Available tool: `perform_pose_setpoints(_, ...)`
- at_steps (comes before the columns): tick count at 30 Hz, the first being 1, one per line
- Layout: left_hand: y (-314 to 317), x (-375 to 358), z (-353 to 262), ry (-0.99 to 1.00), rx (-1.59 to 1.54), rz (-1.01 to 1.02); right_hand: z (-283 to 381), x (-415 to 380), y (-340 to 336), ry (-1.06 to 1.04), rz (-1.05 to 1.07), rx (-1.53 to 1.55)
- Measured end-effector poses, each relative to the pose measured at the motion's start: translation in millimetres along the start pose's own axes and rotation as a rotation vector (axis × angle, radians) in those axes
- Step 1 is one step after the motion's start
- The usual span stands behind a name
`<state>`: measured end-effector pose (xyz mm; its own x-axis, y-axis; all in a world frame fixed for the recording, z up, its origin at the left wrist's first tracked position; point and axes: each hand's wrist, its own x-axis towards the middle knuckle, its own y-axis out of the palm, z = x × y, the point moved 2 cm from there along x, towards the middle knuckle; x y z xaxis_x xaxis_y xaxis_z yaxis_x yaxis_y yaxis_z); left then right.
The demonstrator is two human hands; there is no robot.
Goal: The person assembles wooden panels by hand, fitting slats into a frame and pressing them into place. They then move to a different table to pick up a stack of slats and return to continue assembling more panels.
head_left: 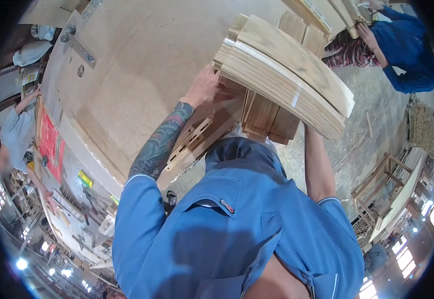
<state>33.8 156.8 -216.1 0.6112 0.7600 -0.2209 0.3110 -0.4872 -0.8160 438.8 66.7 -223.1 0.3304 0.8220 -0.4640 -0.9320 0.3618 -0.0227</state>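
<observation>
A bundle of long pale wooden boards (282,82) lies tilted across the upper middle, its right end reaching out past the work table. Against the left end of this bundle is my left hand (204,85), its fingers closed on the edges of the boards. My right forearm (319,159) runs up to the underside near the right end. The right hand itself is hidden behind the wood. Below the bundle, close to my body, stand more wooden boards (269,119). Further boards (302,32) show behind it.
A wide plywood table (127,55) fills the upper left, with a metal fitting (80,50) at its far side. One co-worker in dark blue (406,50) handles wood at upper right. Another person (17,127) works by a red panel (51,144). A wooden frame (384,182) stands at right.
</observation>
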Motion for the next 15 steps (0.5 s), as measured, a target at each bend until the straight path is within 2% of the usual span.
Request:
perform_pose_setpoints(2, -2, 12, 2, 0.094, 0.040, 0.042, 30, -7, -68, -0.072, -0.007, -0.038)
perform_pose_setpoints(4, 19, 22, 15, 0.183, 0.080, 0.081, 55, -1, -61, -0.143, -0.011, -0.082)
perform_pose_setpoints(6, 49, 26, 34, 0.281, -0.045, -0.279, 168, -45, -22, -0.284, -0.210, -0.318)
perform_pose_setpoints(7, 26, 22, 16, 0.278, -0.049, -0.294, 214, -70, 9, -0.428, -0.103, -0.391)
perform_pose_setpoints(9, -44, 13, -27, -0.014, -0.390, 0.054, 273, -116, 76, -0.693, 0.176, -0.625)
perform_pose_setpoints(10, -35, 17, -19, -0.010, -0.389, 0.047, 286, -135, 111, -0.818, 0.350, -0.791)
perform_pose_setpoints(12, 4, 29, 4, 0.238, -0.318, -0.201, 292, -162, 166, -0.882, 0.415, -1.262)
perform_pose_setpoints(13, 19, 34, 12, 0.240, -0.319, -0.212, 288, -159, 170, -0.891, 0.416, -1.269)
perform_pose_setpoints(15, 36, 45, 23, 0.238, -0.389, -0.257, 267, -145, 178, -0.835, 0.426, -1.510)
